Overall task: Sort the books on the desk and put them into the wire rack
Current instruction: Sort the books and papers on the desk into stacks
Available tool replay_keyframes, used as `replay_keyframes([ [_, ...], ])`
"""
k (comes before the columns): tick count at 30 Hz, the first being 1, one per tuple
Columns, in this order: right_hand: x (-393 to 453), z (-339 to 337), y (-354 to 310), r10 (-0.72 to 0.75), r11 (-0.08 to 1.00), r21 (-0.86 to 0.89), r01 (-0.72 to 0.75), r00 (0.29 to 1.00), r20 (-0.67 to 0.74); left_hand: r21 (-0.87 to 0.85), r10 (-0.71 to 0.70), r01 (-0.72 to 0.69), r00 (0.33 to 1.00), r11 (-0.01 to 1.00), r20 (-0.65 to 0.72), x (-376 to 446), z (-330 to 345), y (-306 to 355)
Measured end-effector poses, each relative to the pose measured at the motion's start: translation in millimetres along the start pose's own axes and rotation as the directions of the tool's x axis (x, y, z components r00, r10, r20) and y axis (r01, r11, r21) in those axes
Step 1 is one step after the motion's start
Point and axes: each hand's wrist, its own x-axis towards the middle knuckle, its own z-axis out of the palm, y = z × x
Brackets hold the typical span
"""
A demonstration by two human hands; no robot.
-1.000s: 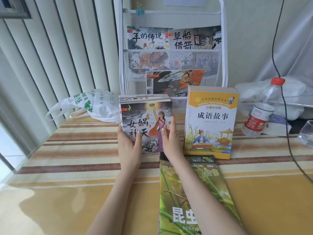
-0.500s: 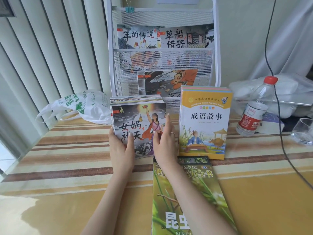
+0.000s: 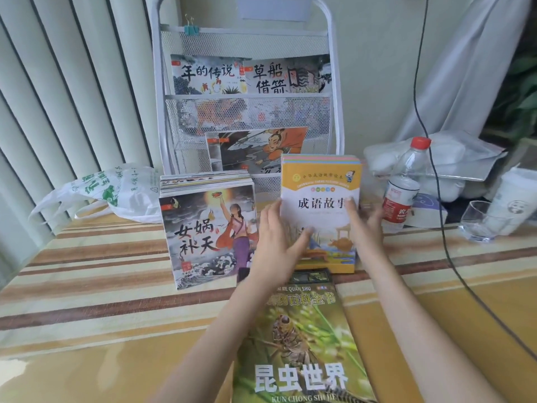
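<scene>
A white wire rack stands at the back of the desk, with two picture books in its upper pocket and one book in a lower pocket. In front of it a stack of dark picture books stands on the left and a stack of yellow storybooks on the right. A green insect book lies flat nearest me. My left hand presses the yellow stack's left side, thumb across the cover. My right hand touches its right side, fingers straight and blurred.
A white plastic bag lies at the back left by the blinds. To the right are a water bottle with a red cap, a drinking glass, a white paper cup and a black cable hanging across the desk.
Both hands have let go of the dark picture-book stack and moved right to either side of the yellow stack. The dark stack stays standing where it was.
</scene>
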Motion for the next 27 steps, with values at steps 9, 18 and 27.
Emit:
replay_keyframes([
  [9,-3.4,11.2,16.2,-0.067,0.993,0.102,0.057,0.993,0.098,-0.489,-0.506,0.426,0.861,0.761,-0.039,53.8,37.3,-13.3],
  [18,-7.3,7.7,-19.3,-0.337,0.931,0.174,0.322,0.939,0.066,-0.503,-0.337,0.159,0.898,0.849,-0.285,54.8,34.6,6.8],
  [27,-67.6,-11.5,-54.0,-0.477,0.844,0.298,0.447,0.878,0.034,-0.462,-0.156,-0.013,0.932,0.887,-0.326,10.1,-15.1,56.0],
])
